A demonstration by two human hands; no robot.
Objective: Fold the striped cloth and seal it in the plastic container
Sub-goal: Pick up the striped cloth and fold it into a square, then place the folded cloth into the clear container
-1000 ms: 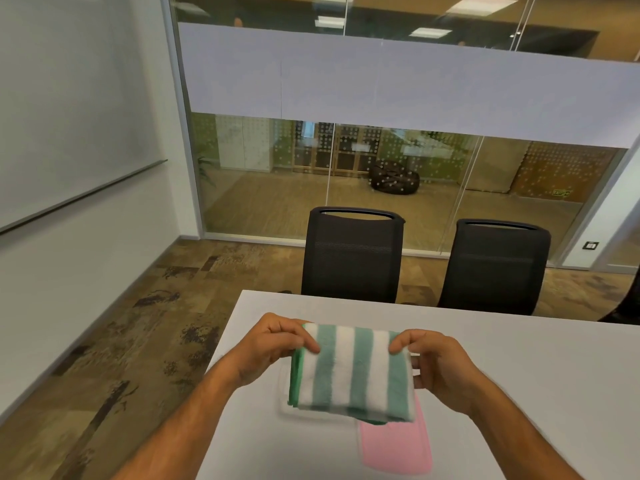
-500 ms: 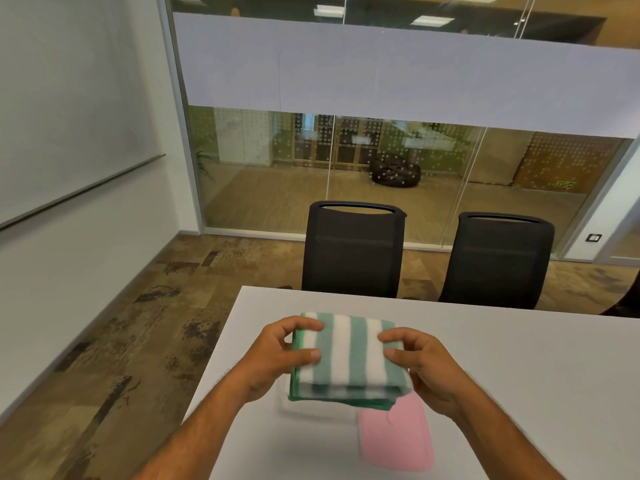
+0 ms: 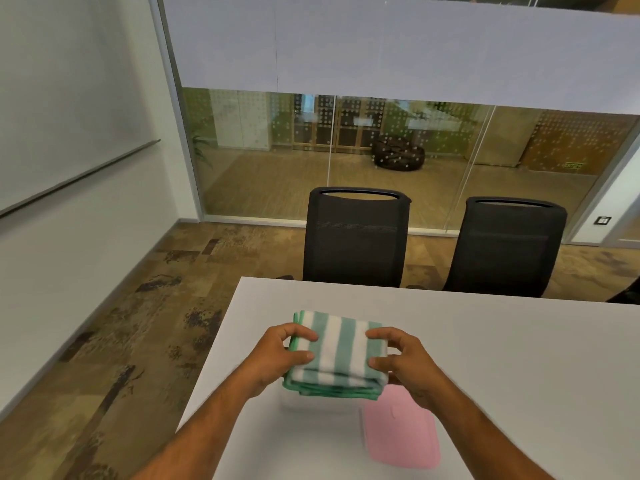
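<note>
The green-and-white striped cloth (image 3: 337, 351) is folded into a thick rectangular bundle, held level above the white table (image 3: 502, 358). My left hand (image 3: 280, 358) grips its left side and my right hand (image 3: 403, 362) grips its right side, thumbs underneath and fingers on top. Directly under the cloth a clear plastic container (image 3: 311, 405) is only faintly visible, mostly hidden by the bundle. A pink lid (image 3: 401, 434) lies flat on the table just right of the container, below my right wrist.
Two black mesh office chairs (image 3: 355, 244) (image 3: 504, 251) stand at the table's far edge. The table's left edge runs close to my left forearm, with patterned carpet beyond. A glass partition wall closes the room behind the chairs.
The cloth went from hanging as a flat, upright panel to a doubled, thicker bundle held level. Both hands shifted their grip inward and the bundle moved slightly away from me.
</note>
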